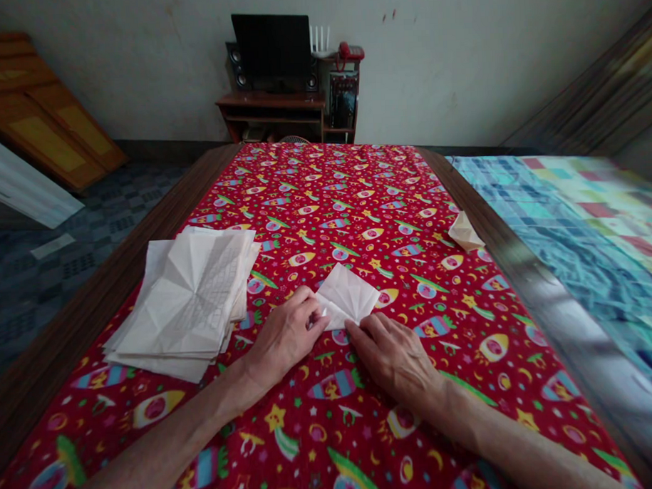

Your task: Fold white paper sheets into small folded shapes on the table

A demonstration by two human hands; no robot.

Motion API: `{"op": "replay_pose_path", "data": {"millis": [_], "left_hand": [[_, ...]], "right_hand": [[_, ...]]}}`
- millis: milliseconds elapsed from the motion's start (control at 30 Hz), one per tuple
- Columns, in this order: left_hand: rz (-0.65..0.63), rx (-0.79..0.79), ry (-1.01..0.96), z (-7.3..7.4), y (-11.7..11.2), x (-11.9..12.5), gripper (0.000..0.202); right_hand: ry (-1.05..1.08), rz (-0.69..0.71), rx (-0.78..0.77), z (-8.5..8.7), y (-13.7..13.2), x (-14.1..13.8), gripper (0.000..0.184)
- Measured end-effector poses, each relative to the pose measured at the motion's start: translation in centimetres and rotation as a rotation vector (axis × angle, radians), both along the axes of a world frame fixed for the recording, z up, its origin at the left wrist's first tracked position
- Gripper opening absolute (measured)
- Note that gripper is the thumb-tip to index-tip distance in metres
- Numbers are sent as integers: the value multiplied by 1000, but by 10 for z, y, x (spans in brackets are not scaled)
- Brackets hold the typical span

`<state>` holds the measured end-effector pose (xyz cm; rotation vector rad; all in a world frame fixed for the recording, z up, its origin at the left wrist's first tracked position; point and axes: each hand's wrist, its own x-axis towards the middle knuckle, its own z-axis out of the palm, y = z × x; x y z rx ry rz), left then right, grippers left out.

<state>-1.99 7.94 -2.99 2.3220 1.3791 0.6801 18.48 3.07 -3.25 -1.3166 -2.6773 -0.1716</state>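
Note:
A small folded sheet of white paper (347, 290) with creases fanning out from its lower corner lies flat on the red patterned cloth. My left hand (293, 328) pinches the sheet's left edge between thumb and fingers. At the lower corner, my right hand (392, 349) presses its fingertips on the paper, with the other fingers curled. Left of my hands sits a pile of creased white sheets (186, 299), the top one marked with radiating folds and faint printed lines. A folded paper piece (466, 231) rests near the cloth's right edge.
The red cloth (324, 202) covers a dark wooden table (158, 207). Beyond it stand a monitor (273, 46) and a red telephone (350, 52) on a small desk (270, 100). A bed with checked bedding (565, 215) is on the right; a wooden cabinet (48, 111) is at left.

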Motion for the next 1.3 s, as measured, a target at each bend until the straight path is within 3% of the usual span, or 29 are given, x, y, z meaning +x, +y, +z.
{"op": "replay_pose_path", "data": {"millis": [300,900,1033,1067,1133,1300], "left_hand": [[-3,-5,0,-1,-1,0,22],[5,44,22,-5,-1,1,21],[10,95,50,-3,-2,0,6],[9,130,73,-2,-3,0,17],[-36,223,146,0,-6,-1,31],[-293,333,345,2,-11,-1,28]], "right_hand": [[66,-17,29,1,3,-2,23],[147,-1,60,-1,4,-2,22],[138,12,64,-1,4,-1,26],[138,11,64,-2,5,-1,26],[136,9,64,-2,5,-2,25],[147,-2,57,-2,6,-3,21]]}}
